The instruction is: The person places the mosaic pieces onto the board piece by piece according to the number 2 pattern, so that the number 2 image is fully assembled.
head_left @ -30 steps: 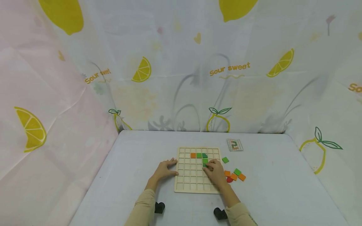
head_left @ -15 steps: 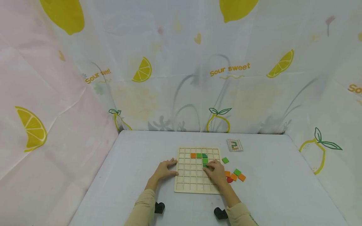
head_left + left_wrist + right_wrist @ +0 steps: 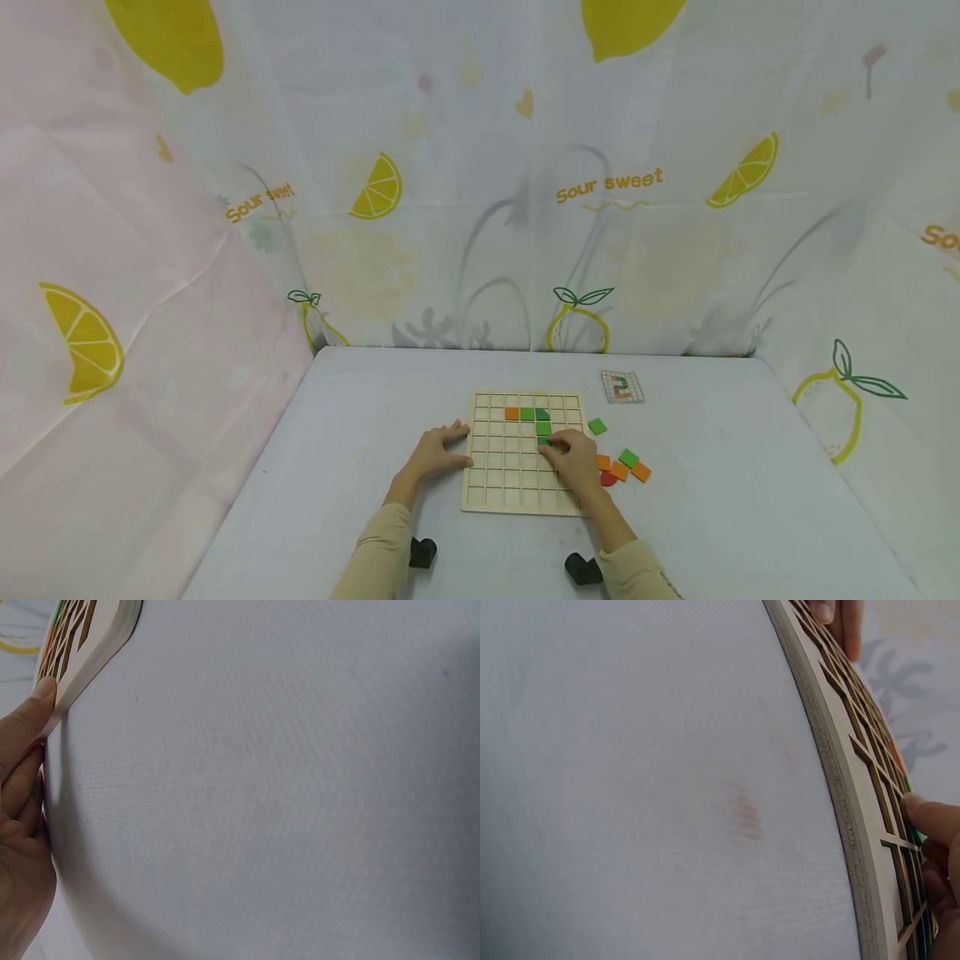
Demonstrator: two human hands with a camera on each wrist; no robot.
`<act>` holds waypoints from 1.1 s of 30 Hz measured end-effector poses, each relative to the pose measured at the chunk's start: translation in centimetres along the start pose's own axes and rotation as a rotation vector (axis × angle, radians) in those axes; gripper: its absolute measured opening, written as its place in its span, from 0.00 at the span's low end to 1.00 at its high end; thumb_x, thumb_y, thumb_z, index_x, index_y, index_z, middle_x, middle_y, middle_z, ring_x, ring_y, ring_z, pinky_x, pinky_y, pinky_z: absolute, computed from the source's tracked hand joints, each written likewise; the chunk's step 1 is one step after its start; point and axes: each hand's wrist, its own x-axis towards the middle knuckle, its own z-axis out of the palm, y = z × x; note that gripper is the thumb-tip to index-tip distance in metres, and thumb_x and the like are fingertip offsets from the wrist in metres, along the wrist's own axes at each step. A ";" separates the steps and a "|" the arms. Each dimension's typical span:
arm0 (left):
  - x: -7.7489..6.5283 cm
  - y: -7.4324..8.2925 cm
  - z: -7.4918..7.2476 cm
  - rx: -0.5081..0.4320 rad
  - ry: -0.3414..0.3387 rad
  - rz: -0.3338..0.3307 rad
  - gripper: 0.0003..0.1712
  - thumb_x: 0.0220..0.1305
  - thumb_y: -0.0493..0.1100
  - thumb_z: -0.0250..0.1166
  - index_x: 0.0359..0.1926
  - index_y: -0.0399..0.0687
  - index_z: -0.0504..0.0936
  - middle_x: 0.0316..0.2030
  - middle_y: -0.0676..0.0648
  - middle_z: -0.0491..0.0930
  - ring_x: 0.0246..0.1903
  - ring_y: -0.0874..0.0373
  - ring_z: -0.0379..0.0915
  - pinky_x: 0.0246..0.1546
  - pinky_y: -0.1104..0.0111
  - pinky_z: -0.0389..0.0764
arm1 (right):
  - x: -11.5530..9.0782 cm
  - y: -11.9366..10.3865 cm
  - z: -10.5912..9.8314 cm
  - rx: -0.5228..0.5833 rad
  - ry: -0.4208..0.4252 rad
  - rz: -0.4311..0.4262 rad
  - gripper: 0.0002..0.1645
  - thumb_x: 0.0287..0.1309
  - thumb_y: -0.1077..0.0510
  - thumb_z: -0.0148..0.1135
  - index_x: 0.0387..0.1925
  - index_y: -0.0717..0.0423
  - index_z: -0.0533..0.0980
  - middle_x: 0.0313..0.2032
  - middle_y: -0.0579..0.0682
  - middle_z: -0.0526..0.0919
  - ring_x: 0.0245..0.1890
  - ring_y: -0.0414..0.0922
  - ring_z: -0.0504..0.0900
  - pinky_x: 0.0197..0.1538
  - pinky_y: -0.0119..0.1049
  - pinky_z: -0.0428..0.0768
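A wooden grid board [image 3: 512, 477] lies on the table with an orange square tile [image 3: 512, 413], a green square tile [image 3: 527, 413] and a dark green rounded tile [image 3: 542, 414] in one row. Below the rounded one sits another green square tile [image 3: 543, 428]. My right hand [image 3: 573, 461] pinches a dark green tile [image 3: 543, 440] in the cell under that, its fingers partly covering it. My left hand [image 3: 433, 452] rests at the board's left edge, thumb and fingers spread apart; in the left wrist view the thumb [image 3: 30, 712] lies on the rim.
Right of the board lie a lone green tile [image 3: 597, 427], several orange tiles [image 3: 641, 472], another green tile [image 3: 628, 457] and a red rounded piece [image 3: 608, 479]. A pattern card [image 3: 622, 387] is farther back. Black objects [image 3: 582, 569] sit by the forearms.
Almost nothing differs. The right hand stays over the same cell with its fingers at the dark green tile, and the left hand keeps its place at the board's edge.
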 end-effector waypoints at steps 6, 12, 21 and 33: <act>0.0 -0.1 0.0 0.007 -0.004 0.013 0.37 0.43 0.42 0.76 0.57 0.35 0.75 0.60 0.33 0.68 0.62 0.29 0.57 0.64 0.44 0.58 | -0.1 0.3 -0.6 0.097 -0.025 0.002 0.10 0.38 0.69 0.72 0.27 0.68 0.81 0.27 0.57 0.84 0.25 0.42 0.78 0.27 0.27 0.77; 0.0 -0.1 -0.1 0.003 -0.007 0.020 0.37 0.44 0.42 0.76 0.57 0.34 0.75 0.60 0.33 0.68 0.62 0.30 0.58 0.65 0.44 0.58 | 0.3 1.6 -2.0 0.066 0.071 -0.079 0.09 0.44 0.73 0.65 0.32 0.72 0.80 0.27 0.60 0.83 0.23 0.42 0.77 0.25 0.26 0.77; 0.1 -0.1 -0.1 -0.006 0.000 0.007 0.38 0.43 0.43 0.76 0.57 0.35 0.75 0.61 0.34 0.68 0.63 0.31 0.57 0.65 0.45 0.58 | 1.5 3.7 -5.2 -0.241 -0.007 0.117 0.24 0.41 0.68 0.56 0.46 0.72 0.77 0.44 0.74 0.76 0.44 0.69 0.72 0.42 0.64 0.73; 0.0 0.0 -0.1 -0.019 0.001 0.004 0.37 0.43 0.41 0.76 0.57 0.35 0.75 0.60 0.33 0.68 0.63 0.30 0.57 0.65 0.45 0.58 | 2.0 4.2 -5.6 -0.253 -0.092 0.197 0.22 0.46 0.63 0.60 0.44 0.74 0.77 0.42 0.72 0.78 0.44 0.68 0.75 0.44 0.66 0.73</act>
